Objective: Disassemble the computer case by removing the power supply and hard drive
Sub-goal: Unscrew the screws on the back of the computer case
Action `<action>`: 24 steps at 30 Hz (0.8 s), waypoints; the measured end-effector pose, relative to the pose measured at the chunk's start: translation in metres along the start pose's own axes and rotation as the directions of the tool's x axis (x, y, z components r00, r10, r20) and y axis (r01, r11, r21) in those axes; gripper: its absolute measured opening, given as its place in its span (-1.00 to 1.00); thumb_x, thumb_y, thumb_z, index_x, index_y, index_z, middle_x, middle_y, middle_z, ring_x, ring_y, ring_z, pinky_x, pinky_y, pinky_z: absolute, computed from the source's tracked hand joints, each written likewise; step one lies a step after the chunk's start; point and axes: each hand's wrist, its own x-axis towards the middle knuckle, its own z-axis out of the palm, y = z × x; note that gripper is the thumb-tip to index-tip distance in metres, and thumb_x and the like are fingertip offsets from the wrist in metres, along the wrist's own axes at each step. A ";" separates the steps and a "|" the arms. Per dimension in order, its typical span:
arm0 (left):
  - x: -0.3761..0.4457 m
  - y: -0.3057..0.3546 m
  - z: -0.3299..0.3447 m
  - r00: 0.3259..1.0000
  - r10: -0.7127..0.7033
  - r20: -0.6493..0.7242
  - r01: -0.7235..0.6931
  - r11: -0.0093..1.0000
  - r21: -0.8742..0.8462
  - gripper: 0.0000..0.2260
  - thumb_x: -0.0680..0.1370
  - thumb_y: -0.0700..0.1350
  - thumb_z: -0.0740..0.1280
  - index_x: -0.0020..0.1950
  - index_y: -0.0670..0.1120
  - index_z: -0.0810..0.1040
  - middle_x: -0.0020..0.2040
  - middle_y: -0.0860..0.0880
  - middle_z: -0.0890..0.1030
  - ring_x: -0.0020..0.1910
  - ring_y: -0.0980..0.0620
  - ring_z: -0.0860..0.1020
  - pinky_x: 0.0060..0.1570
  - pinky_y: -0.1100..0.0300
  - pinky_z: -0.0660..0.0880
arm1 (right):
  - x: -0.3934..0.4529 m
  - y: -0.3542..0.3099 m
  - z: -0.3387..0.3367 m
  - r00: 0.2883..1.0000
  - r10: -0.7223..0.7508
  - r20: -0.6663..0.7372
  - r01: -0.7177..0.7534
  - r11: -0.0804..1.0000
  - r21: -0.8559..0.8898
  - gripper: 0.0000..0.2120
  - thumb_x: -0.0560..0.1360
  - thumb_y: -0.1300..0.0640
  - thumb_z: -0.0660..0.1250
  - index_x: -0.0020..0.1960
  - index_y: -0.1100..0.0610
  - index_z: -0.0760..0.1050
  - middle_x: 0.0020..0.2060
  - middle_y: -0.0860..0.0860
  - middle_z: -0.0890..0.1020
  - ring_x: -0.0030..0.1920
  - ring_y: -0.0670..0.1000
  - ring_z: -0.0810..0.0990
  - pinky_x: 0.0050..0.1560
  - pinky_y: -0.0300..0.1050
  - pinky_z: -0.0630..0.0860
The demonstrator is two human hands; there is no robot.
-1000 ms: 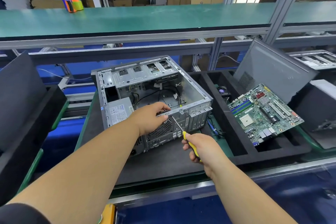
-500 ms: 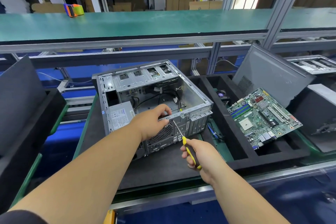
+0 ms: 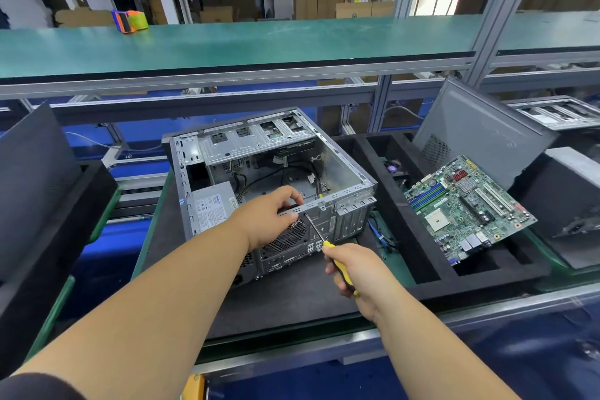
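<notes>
With the left hand (image 3: 271, 221) gripping the computer case (image 3: 276, 185) rim and the right hand (image 3: 352, 269) clenched on the screwdriver (image 3: 319, 234) angled toward 11 o'clock, its tip could slip off the screw.

text: none legible | power supply (image 3: 212, 209) label (print too small) | 0 readings

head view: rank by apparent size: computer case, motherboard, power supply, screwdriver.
1. computer case
2. motherboard
3. power supply, partly hidden by the left hand
4. screwdriver, its handle mostly hidden in the right hand
</notes>
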 end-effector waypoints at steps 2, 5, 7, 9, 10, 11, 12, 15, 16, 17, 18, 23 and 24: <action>0.000 0.000 0.000 1.000 0.002 -0.001 -0.002 1.000 0.003 -0.86 0.61 0.05 0.24 0.13 0.29 0.41 0.16 0.21 0.54 0.11 0.08 0.54 0.19 0.00 0.47 | -0.002 -0.003 0.001 0.997 0.071 0.040 -0.072 0.997 0.029 -0.71 0.61 0.02 0.24 -0.16 0.19 0.56 -0.43 0.02 0.57 -0.56 -0.08 0.30 -0.45 -0.22 0.22; 0.000 -0.001 0.000 1.000 0.010 -0.004 -0.010 1.000 -0.002 -0.86 0.61 0.04 0.24 0.14 0.27 0.42 0.18 0.22 0.54 0.18 0.09 0.51 0.23 0.01 0.43 | -0.005 -0.005 0.002 0.996 0.081 0.036 -0.082 0.996 0.044 -0.67 0.63 0.08 0.18 -0.16 0.23 0.59 -0.42 0.05 0.58 -0.53 -0.06 0.28 -0.43 -0.20 0.20; 0.000 -0.001 0.000 1.000 0.013 -0.005 -0.013 1.000 0.003 -0.86 0.61 0.04 0.24 0.15 0.26 0.42 0.18 0.20 0.54 0.18 0.08 0.51 0.23 0.01 0.43 | -0.004 -0.006 0.002 0.998 0.068 0.010 -0.068 0.998 0.015 -0.70 0.63 0.10 0.20 -0.16 0.21 0.57 -0.43 0.02 0.58 -0.51 -0.06 0.29 -0.43 -0.21 0.21; 0.000 0.000 0.000 1.000 0.019 -0.002 -0.019 1.000 0.016 -0.85 0.62 0.04 0.24 0.15 0.26 0.42 0.17 0.19 0.55 0.15 0.06 0.51 0.22 0.01 0.44 | -0.003 -0.007 0.001 0.998 0.055 -0.008 -0.056 0.998 -0.029 -0.75 0.62 0.11 0.22 -0.14 0.19 0.56 -0.40 -0.01 0.58 -0.52 -0.07 0.35 -0.44 -0.22 0.26; 0.000 0.000 0.000 1.000 0.022 -0.001 -0.022 1.000 0.022 -0.85 0.62 0.04 0.24 0.15 0.25 0.42 0.17 0.19 0.55 0.14 0.06 0.52 0.21 0.01 0.44 | -0.002 -0.006 0.000 0.999 0.049 -0.008 -0.049 0.998 -0.041 -0.77 0.62 0.11 0.23 -0.12 0.18 0.56 -0.36 -0.01 0.58 -0.52 -0.07 0.38 -0.45 -0.23 0.28; 0.001 0.000 0.000 1.000 0.023 -0.001 -0.023 0.999 0.024 -0.85 0.62 0.04 0.24 0.15 0.25 0.41 0.17 0.19 0.55 0.13 0.05 0.52 0.20 0.01 0.45 | -0.001 -0.004 -0.002 0.999 0.039 -0.004 -0.039 0.998 -0.047 -0.79 0.62 0.09 0.25 -0.10 0.18 0.55 -0.32 0.00 0.58 -0.53 -0.07 0.41 -0.47 -0.24 0.30; 0.001 0.000 0.000 1.000 0.023 -0.002 -0.023 0.999 0.024 -0.86 0.62 0.04 0.23 0.15 0.26 0.41 0.17 0.19 0.55 0.12 0.05 0.53 0.20 0.02 0.45 | 0.000 -0.003 -0.004 1.000 0.022 -0.001 -0.022 0.998 -0.053 -0.80 0.62 0.08 0.27 -0.08 0.17 0.54 -0.29 0.01 0.57 -0.53 -0.08 0.42 -0.49 -0.26 0.31; 0.001 0.000 0.000 1.000 0.023 -0.005 -0.023 0.999 0.026 -0.86 0.62 0.04 0.23 0.14 0.27 0.40 0.16 0.21 0.55 0.12 0.05 0.53 0.18 0.03 0.45 | 0.001 0.002 -0.007 1.000 -0.031 -0.006 0.030 0.998 -0.060 -0.83 0.58 0.05 0.34 -0.05 0.17 0.53 -0.26 0.01 0.57 -0.55 -0.09 0.42 -0.52 -0.28 0.31; 0.001 0.000 0.000 1.000 0.023 -0.005 -0.023 0.999 0.027 -0.86 0.62 0.04 0.23 0.14 0.27 0.40 0.15 0.22 0.55 0.11 0.05 0.53 0.18 0.03 0.45 | 0.002 0.003 -0.007 0.999 -0.035 -0.012 0.034 0.998 -0.050 -0.84 0.56 0.06 0.36 -0.07 0.16 0.53 -0.28 0.01 0.57 -0.56 -0.10 0.40 -0.52 -0.28 0.30; 0.001 0.000 -0.001 1.000 0.024 -0.005 -0.024 0.999 0.027 -0.86 0.62 0.04 0.23 0.13 0.27 0.40 0.14 0.22 0.55 0.10 0.05 0.53 0.17 0.03 0.46 | 0.003 0.004 -0.007 0.999 -0.035 -0.017 0.034 0.999 -0.036 -0.85 0.55 0.07 0.37 -0.10 0.15 0.52 -0.30 0.01 0.57 -0.56 -0.10 0.38 -0.51 -0.28 0.29; 0.001 0.000 -0.001 1.000 0.027 -0.004 -0.026 0.999 0.028 -0.86 0.62 0.03 0.23 0.13 0.27 0.40 0.12 0.23 0.55 0.08 0.06 0.54 0.16 0.03 0.46 | 0.003 0.005 -0.005 0.999 -0.037 -0.023 0.037 0.999 -0.024 -0.85 0.54 0.08 0.38 -0.13 0.14 0.50 -0.32 0.01 0.56 -0.56 -0.10 0.35 -0.50 -0.28 0.28; 0.001 -0.001 0.001 0.999 0.036 -0.011 -0.036 0.999 0.029 -0.87 0.62 0.03 0.23 0.13 0.25 0.41 0.07 0.26 0.55 0.06 0.06 0.55 0.12 0.06 0.47 | 0.002 0.002 0.000 0.995 -0.029 -0.098 0.022 0.997 -0.075 -0.78 0.56 0.03 0.30 -0.15 0.17 0.54 -0.35 0.04 0.55 -0.56 -0.08 0.32 -0.49 -0.24 0.27; 0.001 -0.001 0.001 0.999 0.037 -0.015 -0.036 0.999 0.032 -0.86 0.62 0.03 0.23 0.13 0.25 0.41 0.08 0.26 0.55 0.06 0.06 0.55 0.12 0.07 0.46 | 0.002 0.000 0.001 0.995 0.008 -0.103 -0.013 0.999 -0.051 -0.75 0.57 0.04 0.27 -0.16 0.19 0.57 -0.38 0.04 0.55 -0.55 -0.07 0.32 -0.48 -0.23 0.27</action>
